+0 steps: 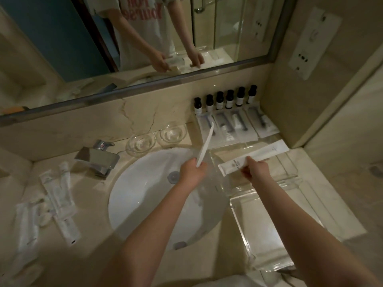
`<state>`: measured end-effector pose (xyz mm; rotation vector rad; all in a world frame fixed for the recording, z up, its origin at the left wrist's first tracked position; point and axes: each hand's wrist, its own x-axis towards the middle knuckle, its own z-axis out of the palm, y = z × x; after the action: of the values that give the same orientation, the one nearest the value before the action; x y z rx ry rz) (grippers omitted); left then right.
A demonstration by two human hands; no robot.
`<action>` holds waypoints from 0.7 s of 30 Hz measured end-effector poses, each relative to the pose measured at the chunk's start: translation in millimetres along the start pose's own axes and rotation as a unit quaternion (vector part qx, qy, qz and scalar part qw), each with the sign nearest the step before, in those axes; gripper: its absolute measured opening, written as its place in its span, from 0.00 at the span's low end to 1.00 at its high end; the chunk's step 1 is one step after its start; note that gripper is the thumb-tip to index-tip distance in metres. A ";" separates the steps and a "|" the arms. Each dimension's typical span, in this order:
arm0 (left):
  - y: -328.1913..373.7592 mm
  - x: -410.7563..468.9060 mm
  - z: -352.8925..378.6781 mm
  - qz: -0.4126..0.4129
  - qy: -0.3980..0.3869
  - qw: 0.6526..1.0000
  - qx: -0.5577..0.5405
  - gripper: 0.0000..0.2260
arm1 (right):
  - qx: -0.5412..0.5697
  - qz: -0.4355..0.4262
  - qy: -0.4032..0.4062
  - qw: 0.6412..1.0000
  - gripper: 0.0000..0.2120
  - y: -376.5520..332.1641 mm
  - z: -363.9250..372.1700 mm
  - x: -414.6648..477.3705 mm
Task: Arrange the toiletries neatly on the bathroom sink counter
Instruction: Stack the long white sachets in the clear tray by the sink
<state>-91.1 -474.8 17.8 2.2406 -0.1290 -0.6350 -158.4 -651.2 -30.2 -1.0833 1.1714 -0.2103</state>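
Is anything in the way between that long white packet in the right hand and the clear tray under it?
Nothing visible. The right hand holds the packet directly over the tray, whose surface beneath looks bare.

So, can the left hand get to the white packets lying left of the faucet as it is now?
Probably not yet. The path over the counter looks free, but the left hand is already closed on a thin white stick, so it would need to put that down before taking the packets.

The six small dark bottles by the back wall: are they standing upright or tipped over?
Upright. All six small dark bottles stand in a row on their bases, dark caps up, against the back wall.
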 end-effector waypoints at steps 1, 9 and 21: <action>-1.9 4.1 -3.3 0.004 0.000 1.000 0.002 0.08 | 0.014 0.013 -0.003 1.000 0.08 -4.4 1.3 8.0; -17.4 33.1 -26.3 0.007 0.041 0.999 -0.010 0.14 | -0.016 0.086 -0.014 0.996 0.03 -15.8 20.5 46.5; -16.8 35.7 -15.7 -0.009 -0.019 0.999 -0.043 0.11 | -0.419 -0.119 0.029 0.900 0.15 -9.3 19.3 38.3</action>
<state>-54.2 -463.0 0.2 2.1493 -0.0995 -0.6812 -122.5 -669.3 -47.8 -1.9948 1.2022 0.0985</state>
